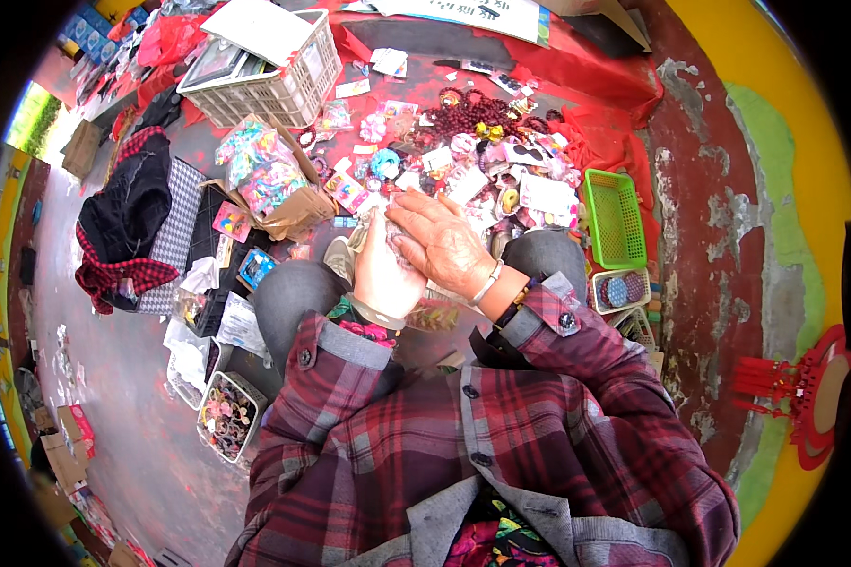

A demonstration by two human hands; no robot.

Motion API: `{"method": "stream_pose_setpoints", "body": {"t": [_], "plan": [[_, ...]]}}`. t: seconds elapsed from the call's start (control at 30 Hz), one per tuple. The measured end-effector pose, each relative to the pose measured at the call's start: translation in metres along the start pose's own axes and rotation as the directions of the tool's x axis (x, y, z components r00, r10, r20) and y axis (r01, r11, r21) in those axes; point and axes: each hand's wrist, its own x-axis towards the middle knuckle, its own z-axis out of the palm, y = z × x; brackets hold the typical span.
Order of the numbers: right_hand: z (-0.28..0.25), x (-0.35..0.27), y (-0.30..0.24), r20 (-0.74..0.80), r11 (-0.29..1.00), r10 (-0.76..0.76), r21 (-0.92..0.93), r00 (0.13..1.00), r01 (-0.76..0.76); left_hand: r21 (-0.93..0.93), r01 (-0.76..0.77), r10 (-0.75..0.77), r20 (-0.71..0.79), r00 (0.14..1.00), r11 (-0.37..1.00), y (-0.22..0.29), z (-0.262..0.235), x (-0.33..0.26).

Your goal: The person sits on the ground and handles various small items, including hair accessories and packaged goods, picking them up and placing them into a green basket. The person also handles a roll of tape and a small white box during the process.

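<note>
Mostly hidden, pale item, beneath right hand

Floor, grey with worn red patches.
Far left: white slotted crate; brown carton. Left of centre: open cardboard box of colourful packets. Far centre: loose heap of small accessories, dark-red bead strands. Near left: white basket of coloured bands; cardboard pieces.

Green basket: glossy perforated plastic
Crate: matt slatted plastic, far left of the green basket
Open box: rough brown cardboard, left of the green basket
Beads: smooth, glossy, beyond the green basket's left
Wall: rough, flaking paint, right of the green basket
</note>
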Motion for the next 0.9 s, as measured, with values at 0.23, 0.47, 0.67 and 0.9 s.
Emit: {"method": "stream_pose_setpoints", "body": {"t": [0.23,0.47,0.67,0.9], "plan": [[0.007,-0.004,0.008,-0.007,0.958,0.287,-0.001,0.958,-0.287,0.073,0.135,-0.134,-0.021,0.991,0.988,-0.008,-0.008,-0.004],[0.003,-0.006,0.014,-0.025,0.894,0.423,0.174,0.906,-0.412,0.325,0.132,-0.149,0.028,0.988,0.936,-0.012,-0.019,-0.002],[0.003,-0.008,0.023,-0.044,0.809,0.542,0.298,0.839,-0.507,0.493,0.115,-0.202,0.128,0.971,0.862,-0.013,-0.026,-0.002],[-0.004,-0.003,0.067,0.175,0.151,0.869,0.797,0.463,-0.585,0.341,0.140,-0.151,0.005,0.989,0.929,-0.007,-0.012,-0.003]]}}
